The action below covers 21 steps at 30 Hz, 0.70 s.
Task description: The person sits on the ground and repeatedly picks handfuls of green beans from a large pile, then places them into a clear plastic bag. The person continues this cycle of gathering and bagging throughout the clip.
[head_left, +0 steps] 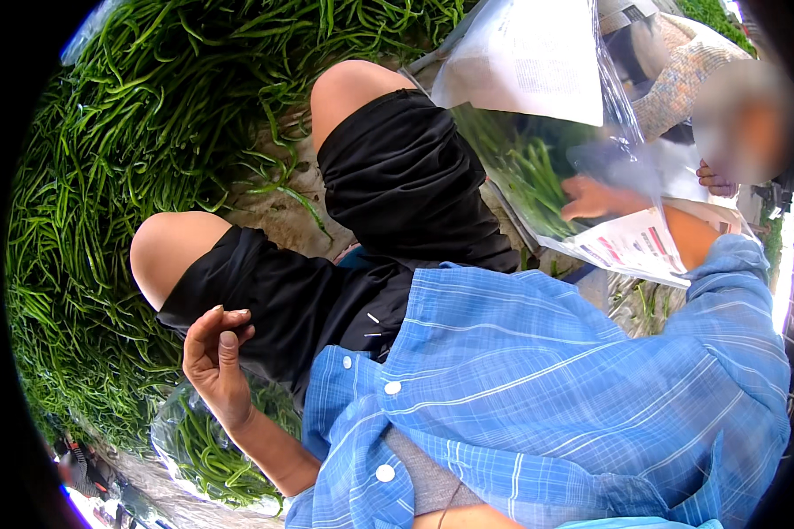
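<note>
My left hand (216,363) is raised beside my left knee, its fingers loosely bent, the thumb apart from them and nothing held. Below it, a clear plastic bag (178,434) of long green peppers rests near my left forearm. My right hand (594,197) shows through the clear plastic of another bag (631,172) on my right, fingers stretched toward the green peppers (536,172) inside it. The plastic slightly blurs these fingers. A white printed sheet (525,62) covers the upper part of that bag, and another printed paper (631,245) lies along its lower edge.
A large heap of long green peppers (123,167) spreads in front and to the left of my knees. A few loose peppers (278,185) lie on the pale ground sheet (278,210). Another person (688,75) in a knitted sleeve sits close on the right.
</note>
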{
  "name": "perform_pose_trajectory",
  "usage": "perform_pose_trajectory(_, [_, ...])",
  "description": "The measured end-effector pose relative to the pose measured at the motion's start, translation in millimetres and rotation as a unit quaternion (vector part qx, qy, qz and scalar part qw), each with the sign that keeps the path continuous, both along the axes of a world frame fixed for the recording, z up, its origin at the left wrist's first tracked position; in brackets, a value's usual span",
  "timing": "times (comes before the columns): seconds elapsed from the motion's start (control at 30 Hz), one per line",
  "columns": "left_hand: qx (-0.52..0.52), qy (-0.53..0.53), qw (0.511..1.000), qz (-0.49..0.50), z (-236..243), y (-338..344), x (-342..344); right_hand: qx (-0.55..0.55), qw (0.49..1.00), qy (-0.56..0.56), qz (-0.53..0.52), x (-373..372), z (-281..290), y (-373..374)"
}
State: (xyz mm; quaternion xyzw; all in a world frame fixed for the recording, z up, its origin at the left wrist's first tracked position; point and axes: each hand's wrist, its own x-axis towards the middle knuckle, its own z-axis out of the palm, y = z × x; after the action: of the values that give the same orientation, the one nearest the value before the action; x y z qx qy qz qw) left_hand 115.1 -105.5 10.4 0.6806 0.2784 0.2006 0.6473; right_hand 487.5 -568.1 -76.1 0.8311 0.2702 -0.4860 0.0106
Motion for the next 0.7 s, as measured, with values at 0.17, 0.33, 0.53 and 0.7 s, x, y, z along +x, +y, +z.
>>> perform_pose_trajectory(0.17, [0.004, -0.004, 1.0, -0.014, -3.5, -1.0, 3.9, 0.079, 0.981, -0.175, 0.032, -32.9, -8.3, 5.4])
perform_pose_trajectory(0.33, [0.008, -0.003, 1.0, -0.023, -3.8, 0.9, 5.4, 0.063, 0.991, -0.1, -0.062, -26.3, 6.6, -5.4])
perform_pose_trajectory(0.53, [0.004, -0.001, 1.0, -0.022, -5.1, 0.2, 11.0, 0.033, 0.979, -0.197, 0.025, -42.1, 1.8, 10.4])
perform_pose_trajectory(0.7, [0.014, -0.006, 0.999, -0.03, -8.7, -1.3, 8.1, 0.029, 0.998, -0.044, -0.016, -28.6, 13.8, 6.3])
